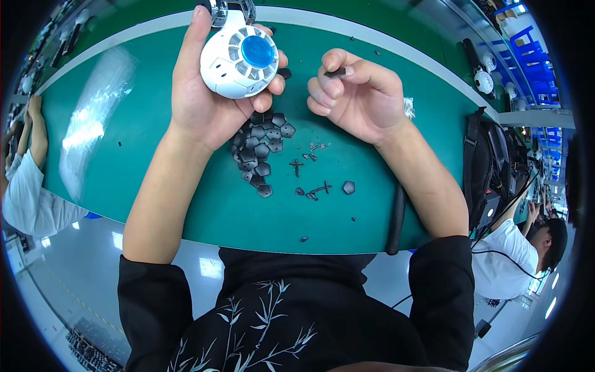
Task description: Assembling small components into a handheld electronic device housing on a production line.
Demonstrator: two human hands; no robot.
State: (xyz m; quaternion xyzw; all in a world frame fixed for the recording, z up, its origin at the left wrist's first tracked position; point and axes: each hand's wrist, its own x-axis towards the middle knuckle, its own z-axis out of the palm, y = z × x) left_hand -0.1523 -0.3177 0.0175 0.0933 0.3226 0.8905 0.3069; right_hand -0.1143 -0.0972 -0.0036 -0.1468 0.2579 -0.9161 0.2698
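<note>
In my left hand (201, 102) is a round white plastic device (223, 77) with a blue disc (257, 51) set in a ring of vents on its face. The fingers wrap behind it, and a clear and dark fitting (232, 11) sits at its top. My right hand (362, 93), held apart to the right, pinches a small black plastic piece (335, 72) between thumb and fingers. Below the hands, a pile of black pentagon-shaped pieces (261, 150) lies on the green table (248, 217). One more black pentagon piece (349, 187) rests alone to the right.
Black cross-shaped scraps (297, 166) and small fragments lie mid-table. A black rod-like handle (396, 220) crosses the near edge by my right forearm. Clear plastic film (93, 124) lies at left, a black bag (486, 161) at right. Other people sit at both sides.
</note>
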